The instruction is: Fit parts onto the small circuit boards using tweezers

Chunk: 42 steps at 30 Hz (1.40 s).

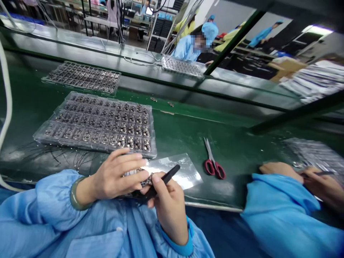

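Note:
My left hand (118, 175) is closed around a small circuit board (146, 180), its fingers covering much of it. Held between the thumb and fingers of my right hand (169, 200) is a slim black tool (172, 173), slanting across the board; its lower end is hidden. The right fingertips are at the board's edge too. Beneath and behind the hands, a clear plastic sheet (185, 170) lies on the green bench (177, 132). Just beyond the left hand, a clear compartment tray (154, 132) holds many small boards.
Scissors with red handles (215, 168) lie to the right. A second filled tray (80, 77) is farther back, and thin black wires (61, 154) spread at the left. At the right, a co-worker's blue sleeve (282, 208) and hands are beside a pile of clear bags (317, 157).

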### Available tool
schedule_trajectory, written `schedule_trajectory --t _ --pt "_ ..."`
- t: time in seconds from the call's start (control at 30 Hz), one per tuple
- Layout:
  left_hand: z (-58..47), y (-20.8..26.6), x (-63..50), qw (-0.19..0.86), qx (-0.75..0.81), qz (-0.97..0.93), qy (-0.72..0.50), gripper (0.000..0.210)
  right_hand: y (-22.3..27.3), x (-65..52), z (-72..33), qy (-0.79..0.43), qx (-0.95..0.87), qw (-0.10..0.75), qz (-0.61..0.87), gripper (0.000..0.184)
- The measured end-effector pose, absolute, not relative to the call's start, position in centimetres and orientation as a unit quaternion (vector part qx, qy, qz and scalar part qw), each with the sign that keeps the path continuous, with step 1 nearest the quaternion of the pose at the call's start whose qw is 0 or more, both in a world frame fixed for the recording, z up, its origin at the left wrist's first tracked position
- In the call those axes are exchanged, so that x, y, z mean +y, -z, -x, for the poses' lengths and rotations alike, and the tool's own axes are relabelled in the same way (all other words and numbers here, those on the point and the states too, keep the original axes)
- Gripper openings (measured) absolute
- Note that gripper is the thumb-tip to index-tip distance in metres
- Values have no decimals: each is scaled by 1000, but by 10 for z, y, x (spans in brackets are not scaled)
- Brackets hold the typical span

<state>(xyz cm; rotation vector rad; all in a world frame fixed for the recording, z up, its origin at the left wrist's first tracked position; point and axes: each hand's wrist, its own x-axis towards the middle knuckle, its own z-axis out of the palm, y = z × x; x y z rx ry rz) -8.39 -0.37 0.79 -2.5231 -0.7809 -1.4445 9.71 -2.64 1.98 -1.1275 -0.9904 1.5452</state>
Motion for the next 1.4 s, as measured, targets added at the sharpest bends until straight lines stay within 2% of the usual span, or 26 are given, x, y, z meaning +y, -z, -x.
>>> schedule_trajectory --t 0.07,0.13,0.27,0.37,0.57,0.77,0.9,1.4 --pt "86 -6 -10 8 -303 776 553 36 -20 -30 -97 -603 -411 483 484 34" --pt "86 -7 -17 -134 -352 704 602 37 -24 -33 -96 -578 -425 482 503 35" --pt "79 -16 -22 -479 -414 576 517 27 -32 -39 -88 -550 -446 468 529 32" --pt "72 -20 -18 -585 -417 497 486 31 -33 -42 -85 -533 -463 454 543 28" --pt "69 -15 -13 -599 -393 480 507 20 -28 -43 -87 -509 -518 445 525 27" --pt "70 -13 -15 -568 -419 489 513 19 -30 -45 -87 -472 -522 453 547 23" --pt "70 -10 -17 -556 -406 503 522 18 -29 -43 -89 -457 -554 430 547 23" --pt "78 -5 -19 -554 -378 534 515 3 -21 -42 -89 -396 -609 415 548 21"
